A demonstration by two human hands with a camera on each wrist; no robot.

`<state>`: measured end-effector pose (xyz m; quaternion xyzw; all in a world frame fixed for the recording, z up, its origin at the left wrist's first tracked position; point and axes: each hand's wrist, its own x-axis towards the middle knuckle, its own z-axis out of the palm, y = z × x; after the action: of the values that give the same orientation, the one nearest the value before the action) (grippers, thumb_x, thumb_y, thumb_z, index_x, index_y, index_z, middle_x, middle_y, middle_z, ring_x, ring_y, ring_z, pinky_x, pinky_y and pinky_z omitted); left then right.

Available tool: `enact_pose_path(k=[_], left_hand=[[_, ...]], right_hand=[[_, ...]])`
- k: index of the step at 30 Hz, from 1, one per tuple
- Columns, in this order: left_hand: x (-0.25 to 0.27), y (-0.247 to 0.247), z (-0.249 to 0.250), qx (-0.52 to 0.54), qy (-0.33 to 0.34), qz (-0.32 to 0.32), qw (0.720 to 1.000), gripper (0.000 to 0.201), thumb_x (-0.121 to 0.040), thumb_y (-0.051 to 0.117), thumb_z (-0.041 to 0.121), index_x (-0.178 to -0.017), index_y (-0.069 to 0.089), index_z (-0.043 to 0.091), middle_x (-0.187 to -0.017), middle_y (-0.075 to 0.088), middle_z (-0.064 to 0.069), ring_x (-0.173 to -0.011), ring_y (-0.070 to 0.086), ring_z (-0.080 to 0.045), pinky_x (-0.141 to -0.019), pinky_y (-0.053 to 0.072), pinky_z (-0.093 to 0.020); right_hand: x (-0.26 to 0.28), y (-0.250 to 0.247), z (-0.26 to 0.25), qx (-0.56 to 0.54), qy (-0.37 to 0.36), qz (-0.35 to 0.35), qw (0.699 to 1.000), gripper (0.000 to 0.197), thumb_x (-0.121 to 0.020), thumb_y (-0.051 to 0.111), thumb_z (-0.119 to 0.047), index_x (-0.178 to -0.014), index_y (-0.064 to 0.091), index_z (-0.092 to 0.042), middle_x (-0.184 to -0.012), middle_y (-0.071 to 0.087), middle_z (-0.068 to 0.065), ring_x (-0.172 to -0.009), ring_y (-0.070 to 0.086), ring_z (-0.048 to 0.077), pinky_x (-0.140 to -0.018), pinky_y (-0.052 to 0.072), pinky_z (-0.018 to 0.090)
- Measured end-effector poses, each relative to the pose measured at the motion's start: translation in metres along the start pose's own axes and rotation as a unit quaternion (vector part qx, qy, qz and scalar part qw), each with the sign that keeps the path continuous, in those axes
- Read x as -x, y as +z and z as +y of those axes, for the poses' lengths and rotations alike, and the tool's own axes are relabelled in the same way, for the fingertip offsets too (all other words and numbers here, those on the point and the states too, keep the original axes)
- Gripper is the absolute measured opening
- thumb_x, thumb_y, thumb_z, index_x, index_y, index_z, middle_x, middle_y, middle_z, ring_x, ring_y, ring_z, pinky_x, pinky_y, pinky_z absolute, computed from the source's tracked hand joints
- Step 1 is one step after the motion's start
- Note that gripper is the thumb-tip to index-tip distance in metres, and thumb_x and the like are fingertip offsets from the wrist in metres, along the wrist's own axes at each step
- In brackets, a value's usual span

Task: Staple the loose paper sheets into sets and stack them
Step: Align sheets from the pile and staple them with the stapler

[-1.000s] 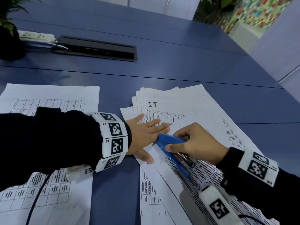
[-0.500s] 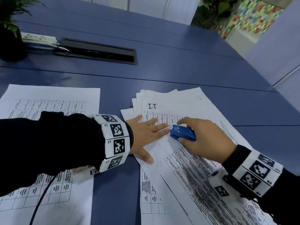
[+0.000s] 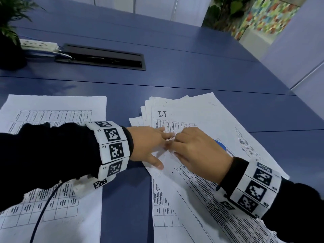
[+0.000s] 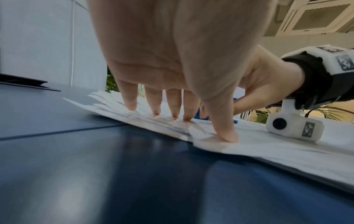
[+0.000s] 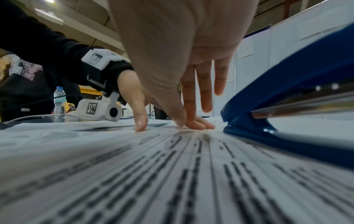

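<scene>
Both hands, the left hand [image 3: 149, 146] and right hand [image 3: 198, 153], are pressing flat, fingers straight and grasping nothing, on the fanned sheets [image 3: 184, 109] beside the stapler [image 5: 287, 97]; thin, slippery, floppy paper is likely needing a corner pinch.

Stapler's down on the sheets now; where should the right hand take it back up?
Judging from its pose, take the blue stapler across its raised top arm, from above and from the person's side. It lies flat on the loose sheets beside the right hand, nose toward the fingers.
</scene>
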<state>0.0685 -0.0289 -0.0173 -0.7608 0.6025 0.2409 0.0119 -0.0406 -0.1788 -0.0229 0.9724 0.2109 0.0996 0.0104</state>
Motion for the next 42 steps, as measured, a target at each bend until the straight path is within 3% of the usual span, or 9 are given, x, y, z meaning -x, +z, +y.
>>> enact_pose_path(k=[4,8,12,16,21,25,29,36,42], left_hand=[[0.001,0.001,-0.004,0.023,0.0,0.001,1.0,0.057,-0.088,0.057,0.048,-0.14,0.038,0.034,-0.157,0.009,0.015,-0.146,0.001,-0.012,-0.116,0.013,-0.03],[0.002,0.002,-0.004,0.031,-0.005,0.004,1.0,0.055,-0.088,0.058,0.046,-0.138,0.04,0.032,-0.156,0.014,0.015,-0.146,0.0,-0.011,-0.115,0.013,-0.029],[0.004,0.002,-0.001,0.028,-0.013,0.004,1.0,0.053,-0.088,0.058,0.046,-0.136,0.042,0.032,-0.156,0.013,0.016,-0.146,0.001,-0.01,-0.113,0.016,-0.03],[0.005,0.002,0.002,0.02,-0.022,-0.006,1.0,0.051,-0.089,0.056,0.046,-0.136,0.042,0.032,-0.156,0.01,0.016,-0.146,0.0,-0.011,-0.113,0.019,-0.037],[0.006,-0.004,0.008,-0.051,-0.04,-0.041,0.997,0.06,-0.092,0.049,0.05,-0.145,0.025,0.037,-0.157,-0.001,0.016,-0.146,-0.002,-0.013,-0.114,0.019,-0.049],[0.005,-0.004,0.01,-0.079,-0.05,-0.058,0.994,0.065,-0.092,0.045,0.052,-0.148,0.015,0.037,-0.158,-0.003,0.014,-0.146,-0.005,-0.014,-0.115,0.013,-0.051],[0.006,-0.006,0.012,-0.08,-0.053,-0.054,0.994,0.06,-0.092,0.046,0.052,-0.146,0.024,0.034,-0.156,0.008,0.013,-0.146,-0.003,-0.014,-0.116,0.012,-0.052],[0.005,-0.001,0.009,-0.05,-0.06,-0.039,0.996,0.057,-0.089,0.049,0.054,-0.14,0.04,0.027,-0.153,0.019,0.014,-0.146,-0.002,-0.009,-0.118,0.009,-0.048],[0.006,-0.001,0.007,-0.041,-0.05,-0.038,0.997,0.054,-0.09,0.048,0.052,-0.139,0.04,0.029,-0.153,0.016,0.015,-0.146,-0.003,-0.01,-0.117,0.012,-0.051]], right_hand=[[-0.004,0.002,0.003,-0.027,-0.009,-0.04,0.999,0.015,-0.069,0.074,-0.003,-0.074,0.068,-0.015,-0.069,0.06,-0.001,-0.059,0.054,0.026,-0.052,0.049,0.037],[-0.005,0.0,0.004,-0.041,-0.016,-0.043,0.998,0.01,-0.075,0.062,-0.01,-0.067,0.064,-0.017,-0.064,0.059,-0.002,-0.056,0.052,0.024,-0.049,0.047,0.034],[-0.006,0.001,0.005,-0.043,-0.021,-0.049,0.998,0.01,-0.077,0.061,-0.011,-0.068,0.062,-0.016,-0.064,0.059,-0.002,-0.056,0.05,0.023,-0.049,0.046,0.033],[-0.007,0.002,0.006,-0.036,-0.025,-0.042,0.998,0.014,-0.08,0.052,-0.015,-0.07,0.063,-0.015,-0.066,0.059,-0.002,-0.055,0.049,0.022,-0.048,0.046,0.033],[-0.005,-0.001,0.011,-0.029,-0.031,-0.02,0.999,0.009,-0.073,0.065,-0.009,-0.067,0.063,-0.016,-0.069,0.059,-0.002,-0.056,0.049,0.024,-0.049,0.045,0.033],[-0.006,0.003,0.015,0.013,-0.038,-0.016,0.999,0.021,-0.062,0.076,-0.005,-0.064,0.06,-0.018,-0.066,0.053,0.0,-0.053,0.047,0.023,-0.052,0.034,0.028],[-0.008,0.002,0.011,0.046,-0.059,-0.008,0.997,0.024,-0.055,0.079,-0.004,-0.067,0.064,-0.018,-0.07,0.057,-0.001,-0.055,0.05,0.023,-0.054,0.042,0.03],[-0.015,0.003,-0.001,0.053,-0.084,-0.018,0.995,0.028,-0.051,0.084,-0.009,-0.071,0.065,-0.016,-0.074,0.061,-0.001,-0.056,0.053,0.021,-0.054,0.041,0.026],[-0.01,0.006,0.0,0.041,-0.065,-0.028,0.997,0.031,-0.055,0.083,-0.01,-0.079,0.064,-0.018,-0.084,0.064,-0.002,-0.06,0.054,0.02,-0.055,0.04,0.026]])
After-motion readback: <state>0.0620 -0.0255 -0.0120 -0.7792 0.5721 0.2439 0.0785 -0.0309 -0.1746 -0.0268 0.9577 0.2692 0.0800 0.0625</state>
